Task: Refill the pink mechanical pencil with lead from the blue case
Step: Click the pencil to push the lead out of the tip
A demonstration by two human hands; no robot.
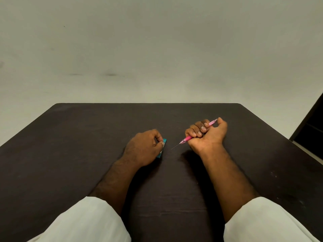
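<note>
Head view: a person sits at a dark bench in front of a plain pale wall, with both forearms reaching forward out of white sleeves.

The left hand rests on the bench near the middle. Its fingers are curled and pinch the blue case against the surface. The hand hides most of the case, and only a blue sliver shows at its far and near ends. The case's long axis runs roughly away from the person. Whether the case is open cannot be told.

The right hand sits just to the right, palm turned up. Its fingers are closed in a fist around the barrel of the pink mechanical pencil. The thumb lies at the pencil's rear end.

The pencil slants from far right down to near left, so its tip points at the case. A thin grey lead sticks out of the tip along the same line. The lead's free end stops just short of the case, with a narrow strip of bare bench between them.

The coming move seems to turn on this slender lead. It lies between the two hands, closer to the left hand's fingertips than to anything else. It looks fragile, and a sideways nudge would likely snap it.
</note>
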